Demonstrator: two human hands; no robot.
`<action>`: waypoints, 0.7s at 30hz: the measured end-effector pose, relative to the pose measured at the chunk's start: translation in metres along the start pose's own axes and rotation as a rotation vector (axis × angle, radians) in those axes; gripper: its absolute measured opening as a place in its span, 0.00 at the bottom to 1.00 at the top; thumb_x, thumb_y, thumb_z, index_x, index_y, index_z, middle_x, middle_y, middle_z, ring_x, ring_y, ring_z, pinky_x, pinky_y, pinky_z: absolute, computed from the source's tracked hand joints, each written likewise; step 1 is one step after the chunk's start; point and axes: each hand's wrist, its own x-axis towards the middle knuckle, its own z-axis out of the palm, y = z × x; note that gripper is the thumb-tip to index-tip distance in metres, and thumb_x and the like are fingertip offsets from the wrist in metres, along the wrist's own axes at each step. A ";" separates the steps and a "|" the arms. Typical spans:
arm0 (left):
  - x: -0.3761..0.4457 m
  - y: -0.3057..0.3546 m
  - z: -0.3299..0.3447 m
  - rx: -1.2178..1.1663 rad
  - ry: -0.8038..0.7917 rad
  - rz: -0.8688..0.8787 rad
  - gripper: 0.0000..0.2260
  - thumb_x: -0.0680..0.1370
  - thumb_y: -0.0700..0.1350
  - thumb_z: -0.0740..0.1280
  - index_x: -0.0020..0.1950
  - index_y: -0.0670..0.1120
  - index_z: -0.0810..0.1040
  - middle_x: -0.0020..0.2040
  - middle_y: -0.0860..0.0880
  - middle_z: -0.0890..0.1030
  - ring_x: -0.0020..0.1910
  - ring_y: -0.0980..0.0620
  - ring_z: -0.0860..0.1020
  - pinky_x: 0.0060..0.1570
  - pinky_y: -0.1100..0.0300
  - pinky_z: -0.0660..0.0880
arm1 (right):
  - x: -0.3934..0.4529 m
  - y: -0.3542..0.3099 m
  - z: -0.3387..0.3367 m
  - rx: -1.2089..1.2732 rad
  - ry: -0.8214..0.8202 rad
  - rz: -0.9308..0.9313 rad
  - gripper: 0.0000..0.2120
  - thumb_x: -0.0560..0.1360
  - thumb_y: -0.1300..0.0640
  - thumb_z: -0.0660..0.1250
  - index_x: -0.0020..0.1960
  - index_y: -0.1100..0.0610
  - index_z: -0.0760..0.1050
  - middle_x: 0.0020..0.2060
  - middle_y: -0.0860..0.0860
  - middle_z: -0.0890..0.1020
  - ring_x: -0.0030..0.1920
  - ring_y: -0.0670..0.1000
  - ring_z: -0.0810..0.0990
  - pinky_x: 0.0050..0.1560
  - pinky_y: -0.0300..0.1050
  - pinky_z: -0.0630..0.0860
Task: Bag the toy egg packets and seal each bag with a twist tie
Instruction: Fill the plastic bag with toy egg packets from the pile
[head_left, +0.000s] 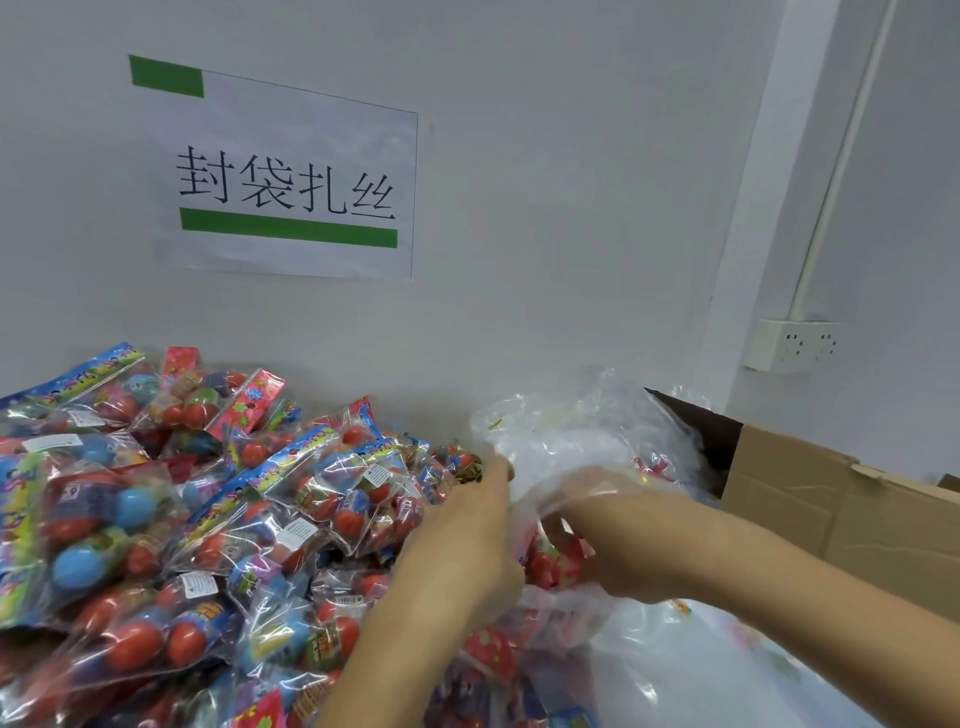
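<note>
While both hands work clear bag (550, 447) mouth, film looks thin, slippery; left hand (462, 540) fingers pinch rim; right hand (608, 545) fingers curled inside, grip unclear; egg packets (332, 499) light, crinkly.

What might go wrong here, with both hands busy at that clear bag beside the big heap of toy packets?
The clear bag looks thin and crumpled, so it might tear or slip as the left hand and right hand work packets into it. The heap of toy egg packets is piled loosely, so a nudge from the left arm could send some sliding. The bag's mouth appears open, so packets could spill before it is tied.
</note>
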 end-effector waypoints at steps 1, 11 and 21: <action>-0.002 0.002 -0.005 -0.025 0.005 0.055 0.19 0.79 0.40 0.64 0.63 0.55 0.60 0.49 0.52 0.73 0.48 0.48 0.75 0.44 0.50 0.74 | -0.002 0.000 -0.001 -0.033 -0.014 -0.006 0.11 0.76 0.62 0.67 0.51 0.46 0.74 0.48 0.43 0.71 0.45 0.47 0.74 0.30 0.29 0.65; -0.004 0.018 -0.019 -0.047 -0.154 0.299 0.20 0.73 0.29 0.58 0.38 0.53 0.79 0.71 0.58 0.64 0.68 0.55 0.66 0.62 0.50 0.72 | -0.006 0.005 0.014 -0.036 0.114 -0.147 0.19 0.77 0.64 0.64 0.62 0.45 0.75 0.66 0.44 0.72 0.62 0.48 0.74 0.47 0.28 0.62; -0.007 0.027 0.014 0.360 0.023 0.089 0.09 0.77 0.56 0.63 0.51 0.52 0.76 0.65 0.51 0.69 0.66 0.45 0.67 0.58 0.47 0.67 | 0.001 0.007 0.018 0.253 0.300 -0.017 0.12 0.73 0.66 0.62 0.43 0.51 0.78 0.35 0.44 0.78 0.37 0.44 0.75 0.39 0.34 0.72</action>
